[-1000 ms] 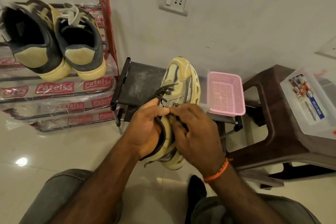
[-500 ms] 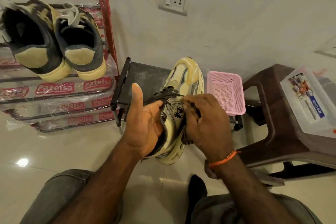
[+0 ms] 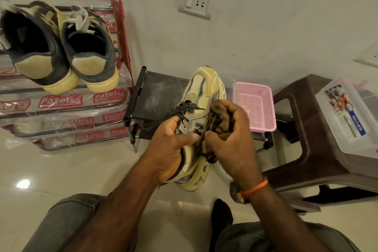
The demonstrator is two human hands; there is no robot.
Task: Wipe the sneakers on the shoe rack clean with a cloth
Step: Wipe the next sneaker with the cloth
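Observation:
A pale yellow sneaker (image 3: 206, 88) with black laces is held in the air, toe pointing away from me. My left hand (image 3: 171, 147) grips it around the collar and heel. My right hand (image 3: 231, 139) holds a bunched brown cloth (image 3: 222, 118) pressed against the sneaker's right side. A pair of dark grey and yellow sneakers (image 3: 61, 51) stands on the plastic-wrapped shoe rack (image 3: 61, 102) at the left, heels toward me.
A low black rack (image 3: 155, 92) sits by the wall behind the held sneaker, with a pink basket (image 3: 255, 108) on its right end. A brown plastic stool (image 3: 302, 141) carries a clear lidded box (image 3: 347, 120). My knees are at the bottom over the tiled floor.
My left thumb, raised half a second ago, has closed back onto the sneaker. The right hand has shifted along the shoe's side and the brown cloth now shows in it.

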